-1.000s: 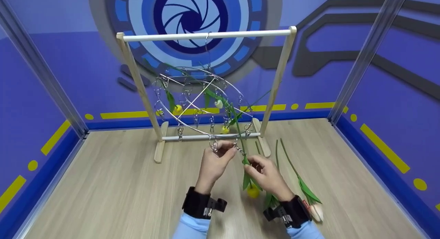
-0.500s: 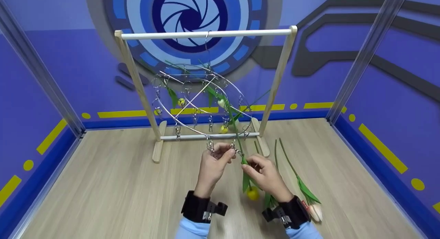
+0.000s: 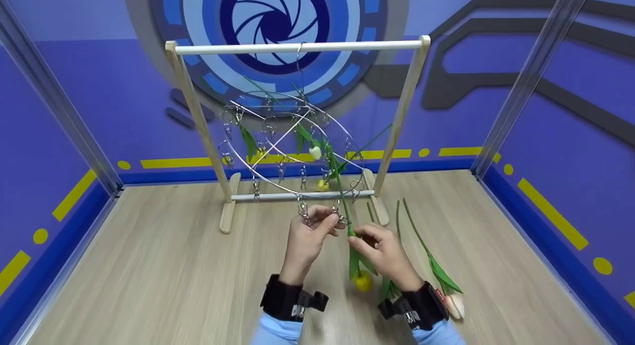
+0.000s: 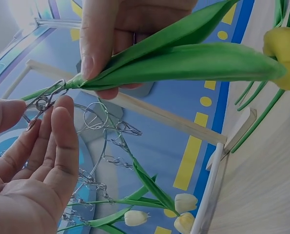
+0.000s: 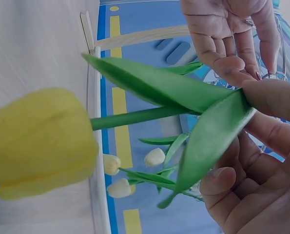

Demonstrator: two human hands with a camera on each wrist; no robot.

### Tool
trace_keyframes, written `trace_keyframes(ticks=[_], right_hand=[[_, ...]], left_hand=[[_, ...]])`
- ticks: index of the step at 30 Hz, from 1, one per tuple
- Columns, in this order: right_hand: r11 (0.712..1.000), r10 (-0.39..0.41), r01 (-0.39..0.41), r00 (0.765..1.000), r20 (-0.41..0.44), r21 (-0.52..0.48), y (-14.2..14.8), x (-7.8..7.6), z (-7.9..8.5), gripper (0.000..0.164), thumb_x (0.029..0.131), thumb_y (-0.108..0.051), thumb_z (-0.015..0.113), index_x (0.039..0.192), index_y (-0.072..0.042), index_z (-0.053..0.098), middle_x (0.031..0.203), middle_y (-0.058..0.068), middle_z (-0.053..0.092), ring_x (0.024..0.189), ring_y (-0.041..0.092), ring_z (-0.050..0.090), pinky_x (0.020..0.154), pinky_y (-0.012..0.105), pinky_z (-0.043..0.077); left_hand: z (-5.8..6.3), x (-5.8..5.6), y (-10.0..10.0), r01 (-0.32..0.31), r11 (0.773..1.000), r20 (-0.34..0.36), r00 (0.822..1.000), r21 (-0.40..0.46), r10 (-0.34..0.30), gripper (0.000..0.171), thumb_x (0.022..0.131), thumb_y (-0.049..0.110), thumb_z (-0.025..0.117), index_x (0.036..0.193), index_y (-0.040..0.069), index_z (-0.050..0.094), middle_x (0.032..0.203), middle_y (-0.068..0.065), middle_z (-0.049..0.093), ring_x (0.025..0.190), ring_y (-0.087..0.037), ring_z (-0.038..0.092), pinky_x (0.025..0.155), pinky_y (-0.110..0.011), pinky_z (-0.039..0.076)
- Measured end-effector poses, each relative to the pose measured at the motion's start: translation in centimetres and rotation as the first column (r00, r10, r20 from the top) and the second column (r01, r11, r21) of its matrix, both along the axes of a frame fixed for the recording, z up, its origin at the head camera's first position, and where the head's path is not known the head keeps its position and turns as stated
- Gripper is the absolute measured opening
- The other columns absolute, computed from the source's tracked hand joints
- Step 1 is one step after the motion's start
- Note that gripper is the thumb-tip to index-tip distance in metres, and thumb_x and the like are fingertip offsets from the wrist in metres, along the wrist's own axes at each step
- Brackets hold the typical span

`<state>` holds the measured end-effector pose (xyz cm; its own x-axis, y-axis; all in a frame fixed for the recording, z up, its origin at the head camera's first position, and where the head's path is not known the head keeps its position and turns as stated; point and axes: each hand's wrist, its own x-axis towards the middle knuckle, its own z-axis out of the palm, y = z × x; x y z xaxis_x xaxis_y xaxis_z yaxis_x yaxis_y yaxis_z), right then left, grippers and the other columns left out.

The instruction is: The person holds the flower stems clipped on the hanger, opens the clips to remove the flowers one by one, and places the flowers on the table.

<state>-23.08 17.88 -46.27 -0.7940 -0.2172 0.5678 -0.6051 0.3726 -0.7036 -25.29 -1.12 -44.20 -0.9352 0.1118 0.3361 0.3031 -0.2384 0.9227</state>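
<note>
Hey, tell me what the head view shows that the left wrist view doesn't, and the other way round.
Only the head view shows the black wrist straps, the light blue sleeves and the peach-white blossom lying on the table.

Only the left wrist view shows the palm of the left grip.

Both show that grip pinching a metal clip, the right grip holding the yellow tulip, parts of the wooden rack, and white tulips hanging beyond the hands.
</note>
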Motion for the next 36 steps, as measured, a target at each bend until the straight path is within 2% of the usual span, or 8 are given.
trace_keyframes(ticks=[10, 17, 28, 36], right_hand=[[1.0, -0.003, 0.003, 1.0, -0.006, 0.006, 0.2, -0.01, 0.2, 0.008, 0.094, -0.001, 0.072, 0.099, -0.005, 0.076, 0.085, 0.002, 0.062, 0.069, 0.005, 0.048, 0.059, 0.021, 0.041], [1.0, -0.012, 0.012, 1.0, -0.001, 0.01, 0.37, 0.18, 0.55, 0.009, 0.096, -0.005, 0.072, 0.1, -0.008, 0.079, 0.084, -0.002, 0.061, 0.068, 0.005, 0.047, 0.059, 0.02, 0.04], [1.0, -0.019, 0.019, 1.0, -0.008, -0.003, 0.33, 0.26, 0.51, 0.01, 0.094, -0.001, 0.072, 0.102, -0.006, 0.077, 0.084, 0.001, 0.061, 0.068, 0.006, 0.049, 0.059, 0.022, 0.041], [1.0, -0.021, 0.021, 1.0, 0.007, -0.012, 0.2, 0.34, 0.51, 0.008, 0.094, -0.002, 0.073, 0.1, -0.005, 0.077, 0.085, 0.003, 0.065, 0.069, 0.005, 0.05, 0.058, 0.021, 0.043]], left_hand=[[0.0, -0.04, 0.27, -0.045, 0.999, -0.003, 0.999, 0.006, 0.045, 0.015, 0.095, 0.002, 0.072, 0.102, -0.01, 0.068, 0.091, -0.021, 0.074, 0.077, -0.017, 0.071, 0.071, -0.027, 0.058], [0.05, -0.04, 0.33, -0.047, 0.999, -0.004, 0.999, 0.007, 0.047, 0.015, 0.094, 0.003, 0.073, 0.101, -0.01, 0.068, 0.09, -0.02, 0.074, 0.078, -0.017, 0.071, 0.071, -0.027, 0.056], [0.1, 0.06, 0.41, -0.058, 0.998, -0.016, 0.998, 0.007, 0.058, 0.015, 0.093, 0.004, 0.075, 0.098, -0.01, 0.069, 0.088, -0.02, 0.075, 0.076, -0.016, 0.071, 0.07, -0.027, 0.056], [-0.09, 0.22, 0.63, -0.055, 0.998, -0.006, 0.998, 0.043, 0.055, 0.014, 0.093, 0.002, 0.075, 0.096, -0.01, 0.069, 0.086, -0.02, 0.075, 0.075, -0.018, 0.072, 0.069, -0.027, 0.056]])
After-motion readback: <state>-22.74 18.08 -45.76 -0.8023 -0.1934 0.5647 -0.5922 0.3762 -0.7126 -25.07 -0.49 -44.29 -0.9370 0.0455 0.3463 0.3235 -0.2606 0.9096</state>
